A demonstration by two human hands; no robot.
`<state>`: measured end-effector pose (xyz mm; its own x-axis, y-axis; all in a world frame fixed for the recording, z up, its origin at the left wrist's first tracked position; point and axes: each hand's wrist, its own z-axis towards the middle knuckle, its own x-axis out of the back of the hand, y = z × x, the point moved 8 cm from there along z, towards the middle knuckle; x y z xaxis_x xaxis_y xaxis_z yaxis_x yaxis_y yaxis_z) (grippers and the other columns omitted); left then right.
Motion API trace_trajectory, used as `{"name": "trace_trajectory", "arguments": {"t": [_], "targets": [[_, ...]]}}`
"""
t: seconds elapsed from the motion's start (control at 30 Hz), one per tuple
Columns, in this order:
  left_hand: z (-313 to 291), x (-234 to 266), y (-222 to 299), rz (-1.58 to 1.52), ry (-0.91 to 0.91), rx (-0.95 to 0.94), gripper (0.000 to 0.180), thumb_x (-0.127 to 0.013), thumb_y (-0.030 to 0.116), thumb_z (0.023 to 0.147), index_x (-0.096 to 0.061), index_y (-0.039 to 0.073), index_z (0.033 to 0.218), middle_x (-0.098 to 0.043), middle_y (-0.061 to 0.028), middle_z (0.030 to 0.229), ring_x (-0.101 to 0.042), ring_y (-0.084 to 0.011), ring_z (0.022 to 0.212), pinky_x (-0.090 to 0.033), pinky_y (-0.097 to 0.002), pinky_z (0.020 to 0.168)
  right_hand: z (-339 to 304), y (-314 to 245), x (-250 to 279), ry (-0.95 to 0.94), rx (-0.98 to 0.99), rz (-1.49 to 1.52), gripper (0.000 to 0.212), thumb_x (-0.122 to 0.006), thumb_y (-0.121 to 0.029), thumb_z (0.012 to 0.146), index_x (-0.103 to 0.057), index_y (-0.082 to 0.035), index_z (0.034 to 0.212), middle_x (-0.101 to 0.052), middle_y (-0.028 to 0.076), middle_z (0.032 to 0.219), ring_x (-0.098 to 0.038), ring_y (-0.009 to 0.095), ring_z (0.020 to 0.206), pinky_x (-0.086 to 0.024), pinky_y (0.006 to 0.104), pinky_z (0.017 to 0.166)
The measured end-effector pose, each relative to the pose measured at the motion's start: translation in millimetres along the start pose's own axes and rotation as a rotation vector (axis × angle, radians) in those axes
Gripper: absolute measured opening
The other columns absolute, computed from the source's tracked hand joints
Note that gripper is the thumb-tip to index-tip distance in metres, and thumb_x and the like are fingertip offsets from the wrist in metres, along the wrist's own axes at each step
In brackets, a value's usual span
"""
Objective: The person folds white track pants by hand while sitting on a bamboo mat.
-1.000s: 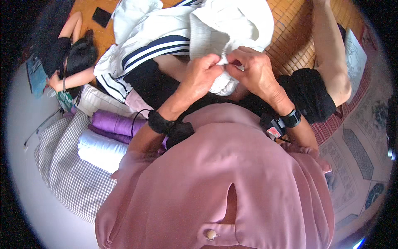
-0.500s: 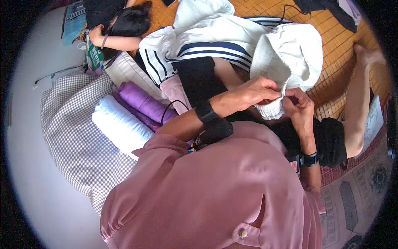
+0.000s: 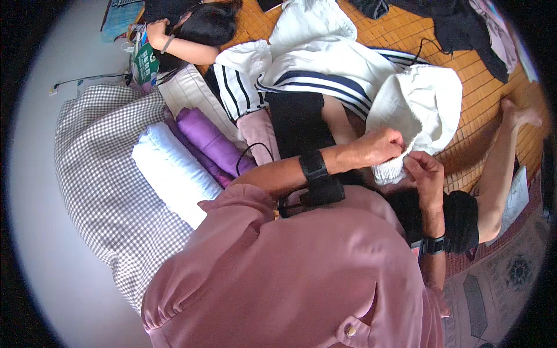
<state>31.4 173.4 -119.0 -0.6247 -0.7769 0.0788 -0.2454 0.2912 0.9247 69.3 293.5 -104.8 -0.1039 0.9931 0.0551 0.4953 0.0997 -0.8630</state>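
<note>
A white garment [image 3: 435, 93] with navy stripes, which looks like trousers, lies spread in front of me, its gathered elastic waistband bunched between my hands. My left hand [image 3: 377, 146] is closed on the band from the left, thumb and fingers pinched together. From the right, my right hand [image 3: 428, 174] pinches the same band, close beside the left. Some of the fingertips are hidden in the folds, so any small thing between them cannot be made out. Black wristbands with small devices sit on both wrists.
A person [image 3: 200, 26] leans in at the far left. Purple rolled cloth [image 3: 209, 136] and a pale blue roll [image 3: 174, 165] lie left on a checked cover [image 3: 93, 168]. Bare legs [image 3: 500, 180] stretch out at right on a woven mat [image 3: 400, 35]; dark clothes [image 3: 464, 29] lie far right.
My view has shifted, so the scene sits lower and mostly further right. Both hands remain at the waistband, with the left fingers now more tightly curled.
</note>
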Motion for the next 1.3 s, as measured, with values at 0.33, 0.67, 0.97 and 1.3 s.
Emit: {"name": "trace_trajectory", "arguments": {"t": [0.33, 0.67, 0.97, 1.3], "targets": [[-16.3, 8.2, 23.4, 0.261, -0.036, -0.036, 0.012, -0.052, 0.013, 0.08, -0.052, 0.002, 0.082, -0.054, -0.0076, 0.065, -0.051, -0.0131, 0.061, -0.041, -0.0302, 0.055, 2.8, 21.0, -18.8, -0.087, -0.139, 0.3, 0.012, -0.061, -0.007, 0.078, -0.06, 0.002, 0.086, -0.06, 0.003, 0.072, -0.054, 0.009, 0.064, -0.043, 0.0209, 0.059], [-18.5, 6.4, 8.1, 0.173, 0.051, -0.14, 0.014, -0.052, 0.013, 0.079, -0.052, 0.0, 0.082, -0.057, -0.0096, 0.067, -0.052, -0.0143, 0.06, -0.041, -0.0307, 0.055, 1.5, 13.1, -18.8, -0.013, -0.076, 0.19, 0.006, -0.059, -0.006, 0.074, -0.06, 0.0, 0.076, -0.059, 0.002, 0.065, -0.052, 0.008, 0.057, -0.042, 0.0211, 0.054], [-47.2, 19.6, 0.5, -0.061, 0.055, 0.058, 0.013, -0.049, 0.014, 0.08, -0.053, 0.002, 0.079, -0.049, -0.0008, 0.061, -0.045, -0.0103, 0.055, -0.037, -0.026, 0.048, -8.5, -55.2, -35.4, 0.151, 0.451, -0.577, 0.014, -0.062, -0.013, 0.069, -0.062, -0.005, 0.081, -0.062, 0.012, 0.073, -0.06, 0.023, 0.064, -0.047, 0.0331, 0.06], [-58.0, 1.9, 16.5, -0.099, -0.027, -0.052, 0.018, -0.053, 0.019, 0.077, -0.055, 0.0, 0.078, -0.047, -0.0031, 0.059, -0.045, -0.0094, 0.056, -0.037, -0.027, 0.05, -39.0, -55.3, -33.4, 0.258, 0.479, -0.585, 0.011, -0.062, -0.012, 0.066, -0.058, -0.003, 0.073, -0.059, 0.012, 0.069, -0.058, 0.028, 0.063, -0.046, 0.0341, 0.058]]}}
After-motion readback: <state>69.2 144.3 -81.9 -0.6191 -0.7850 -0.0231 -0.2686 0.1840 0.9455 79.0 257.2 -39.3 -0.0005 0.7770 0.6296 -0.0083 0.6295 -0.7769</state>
